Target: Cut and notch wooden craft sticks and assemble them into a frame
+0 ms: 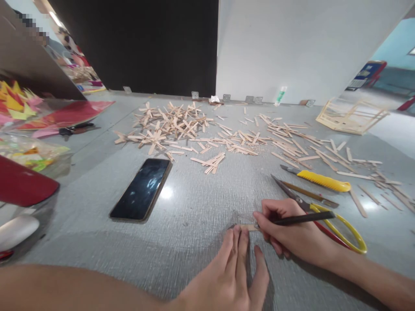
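Near the front middle, my left hand [233,268] lies with its fingers stretched out, their tips pressing a short wooden craft stick [248,227] against the table. My right hand [285,231] is closed around a black pen [304,218], whose writing end is hidden by the fingers at the stick's right end. Just beyond and beside that hand lie scissors [337,233] with yellow and red handles, partly covered by the hand and forearm. A narrow brownish blade-like tool [311,193] and a yellow utility knife [324,179] rest further back.
A phone [142,190] lies left of centre. Behind it are piled star-shaped stick pieces [175,123] and scattered craft sticks [288,138]. A glue stick [280,96] stands by the back panel, and a small wooden frame [352,116] sits right. Coloured paper [68,114] lies left.
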{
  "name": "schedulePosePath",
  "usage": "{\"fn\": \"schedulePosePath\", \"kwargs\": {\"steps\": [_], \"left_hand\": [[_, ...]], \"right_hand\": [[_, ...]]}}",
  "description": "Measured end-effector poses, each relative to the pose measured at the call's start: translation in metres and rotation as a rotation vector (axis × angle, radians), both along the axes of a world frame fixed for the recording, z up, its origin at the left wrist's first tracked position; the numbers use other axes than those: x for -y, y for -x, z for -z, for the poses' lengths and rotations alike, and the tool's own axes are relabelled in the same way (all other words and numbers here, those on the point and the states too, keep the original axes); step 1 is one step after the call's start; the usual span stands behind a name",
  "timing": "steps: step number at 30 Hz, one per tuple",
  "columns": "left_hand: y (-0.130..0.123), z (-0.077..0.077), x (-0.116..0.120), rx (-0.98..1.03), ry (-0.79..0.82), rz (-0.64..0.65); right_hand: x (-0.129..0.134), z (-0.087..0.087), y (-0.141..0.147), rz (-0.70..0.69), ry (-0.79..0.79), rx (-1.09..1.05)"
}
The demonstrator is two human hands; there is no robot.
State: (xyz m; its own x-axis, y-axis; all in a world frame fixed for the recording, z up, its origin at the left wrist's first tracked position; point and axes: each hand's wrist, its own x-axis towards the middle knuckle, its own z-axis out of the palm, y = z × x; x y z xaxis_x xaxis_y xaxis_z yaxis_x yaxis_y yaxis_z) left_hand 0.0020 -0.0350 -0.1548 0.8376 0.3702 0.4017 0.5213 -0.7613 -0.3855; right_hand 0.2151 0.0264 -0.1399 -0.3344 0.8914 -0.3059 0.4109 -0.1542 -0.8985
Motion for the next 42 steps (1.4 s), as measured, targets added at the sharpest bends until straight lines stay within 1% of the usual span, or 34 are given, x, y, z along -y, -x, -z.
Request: {"fn": "schedulePosePath", "kwargs": {"steps": [4,12,18,22,26,31,35,39,42], "left_hand": [[0.000,-0.001,0.000,0.008,-0.015,0.003],[0.000,-0.002,0.002,0.010,0.007,-0.004],[-0.001,-0.001,0.002,0.000,0.032,-0.004],[-0.002,0.001,0.004,0.043,-0.018,-0.026],[-0.001,0.001,0.005,0.064,-0.038,-0.008],[0.000,0.000,0.005,0.076,-0.027,-0.014],[0.000,0.002,0.004,0.129,0.008,-0.014],[-0.001,0.004,0.000,0.111,0.116,-0.031],[-0.001,0.004,-0.002,0.100,0.170,-0.043]], "right_hand": [[0.002,0.001,-0.001,-0.005,-0.008,0.016],[-0.001,-0.004,0.002,-0.024,-0.021,0.050],[0.001,-0.004,0.001,-0.031,-0.019,0.049],[0.001,-0.003,0.000,-0.028,-0.015,0.043],[0.000,-0.002,0.001,-0.012,0.004,0.029],[-0.005,-0.012,0.003,0.022,0.040,-0.034],[-0.010,-0.020,0.002,0.063,0.056,-0.110],[-0.013,-0.020,-0.002,0.117,0.061,-0.162],[-0.013,-0.020,-0.004,0.169,0.010,-0.165]]}}
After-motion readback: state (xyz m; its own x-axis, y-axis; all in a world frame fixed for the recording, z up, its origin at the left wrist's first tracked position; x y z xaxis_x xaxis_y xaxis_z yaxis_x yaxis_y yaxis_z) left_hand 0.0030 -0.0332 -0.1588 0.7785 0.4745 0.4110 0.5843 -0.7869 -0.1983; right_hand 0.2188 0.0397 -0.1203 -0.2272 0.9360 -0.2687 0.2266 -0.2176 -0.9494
